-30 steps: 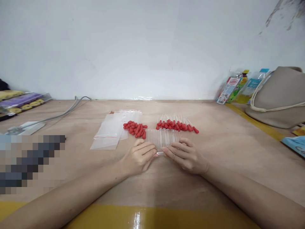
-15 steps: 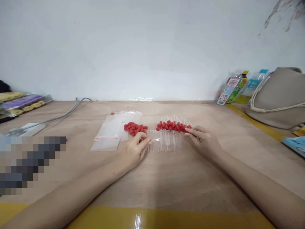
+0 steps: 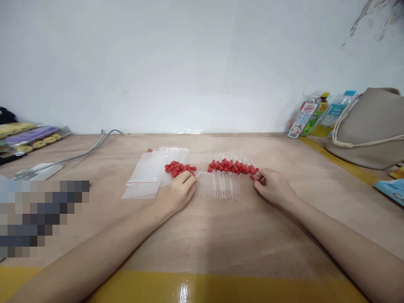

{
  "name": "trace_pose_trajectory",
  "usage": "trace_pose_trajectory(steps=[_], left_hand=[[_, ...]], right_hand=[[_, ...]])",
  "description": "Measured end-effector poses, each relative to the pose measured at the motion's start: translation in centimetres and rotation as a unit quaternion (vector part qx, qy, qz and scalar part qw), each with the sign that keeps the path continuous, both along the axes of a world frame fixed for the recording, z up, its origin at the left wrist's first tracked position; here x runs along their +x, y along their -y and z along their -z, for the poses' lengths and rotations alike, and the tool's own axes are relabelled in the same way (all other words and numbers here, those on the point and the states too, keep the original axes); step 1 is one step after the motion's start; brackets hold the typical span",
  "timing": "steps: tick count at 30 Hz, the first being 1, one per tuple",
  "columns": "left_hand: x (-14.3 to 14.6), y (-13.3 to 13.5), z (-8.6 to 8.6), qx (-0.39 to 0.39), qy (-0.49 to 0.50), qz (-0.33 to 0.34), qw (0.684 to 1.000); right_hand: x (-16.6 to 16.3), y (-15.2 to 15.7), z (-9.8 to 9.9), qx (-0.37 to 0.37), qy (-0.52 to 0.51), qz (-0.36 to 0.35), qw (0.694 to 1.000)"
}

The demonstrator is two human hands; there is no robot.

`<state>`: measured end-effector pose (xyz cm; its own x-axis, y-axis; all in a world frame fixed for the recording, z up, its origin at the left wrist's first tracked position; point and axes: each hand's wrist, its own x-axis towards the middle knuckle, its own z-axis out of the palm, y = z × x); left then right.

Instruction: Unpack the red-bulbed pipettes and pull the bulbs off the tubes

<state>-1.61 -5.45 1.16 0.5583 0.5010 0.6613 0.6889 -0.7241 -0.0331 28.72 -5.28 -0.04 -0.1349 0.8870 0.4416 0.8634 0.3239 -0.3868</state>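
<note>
Tubes [image 3: 217,186], parallel (long axes fore-and-aft)

My right hand [image 3: 274,185] hides part of the red piece [image 3: 251,177] it pinches. What my left hand [image 3: 179,190] holds, if anything, I cannot tell.

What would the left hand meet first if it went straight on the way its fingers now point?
Most likely the row of slim, clear, glass-like tubes just beyond the left hand; depth is unclear, so it may be touching them.
</note>
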Motion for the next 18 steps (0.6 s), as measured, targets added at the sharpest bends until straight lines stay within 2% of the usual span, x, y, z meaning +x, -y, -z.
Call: trace_pose_trajectory(steps=[4, 8, 11, 18], left_hand=[[0.2, 0.0, 0.3, -0.016, 0.014, 0.023, 1.0], [0.5, 0.6, 0.6, -0.083, 0.045, 0.039, 0.995], [0.7, 0.9, 0.7, -0.124, 0.062, 0.046, 0.989], [0.9, 1.1, 0.4, -0.146, 0.066, 0.051, 0.986]], right_hand=[[0.1, -0.3, 0.1, 0.019, -0.003, 0.011, 1.0], [0.0, -0.4, 0.1, 0.021, -0.005, 0.017, 1.0], [-0.2, -0.6, 0.0, 0.032, -0.019, 0.051, 0.998], [-0.6, -1.5, 0.0, 0.053, -0.043, 0.102, 0.992]])
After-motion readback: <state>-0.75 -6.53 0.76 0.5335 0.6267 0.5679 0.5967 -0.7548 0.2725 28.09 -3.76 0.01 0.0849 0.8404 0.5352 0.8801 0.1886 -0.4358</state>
